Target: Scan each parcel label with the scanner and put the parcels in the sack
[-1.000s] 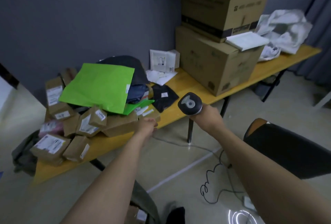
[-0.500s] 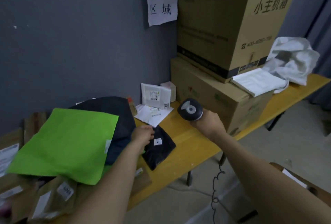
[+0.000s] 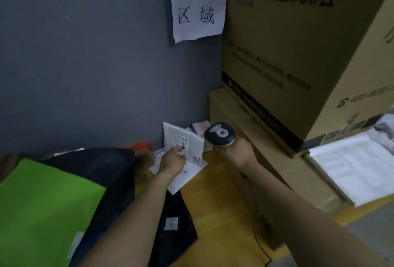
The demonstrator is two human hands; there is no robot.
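My right hand [image 3: 233,152] grips the handle of the dark scanner [image 3: 219,133], whose head is just right of a white parcel [image 3: 193,146] leaning against the grey wall. My left hand [image 3: 172,160] reaches to that white parcel and its fingers touch its lower left part, over the printed label. A flat white envelope [image 3: 185,176] lies under it on the yellow table [image 3: 223,202]. A small black bag parcel [image 3: 174,224] with a white sticker lies nearer me. The sack is not visible.
A green mailer [image 3: 42,209] lies on a dark bag [image 3: 110,173] at the left. Two large stacked cardboard boxes [image 3: 298,53] stand at the right, with a white papery packet [image 3: 351,164] on the lower one. A paper sign [image 3: 197,2] hangs on the wall.
I have moved closer to the table. My left hand went from the black bag parcel up to the white parcel by the wall. The scanner moved in towards that parcel.
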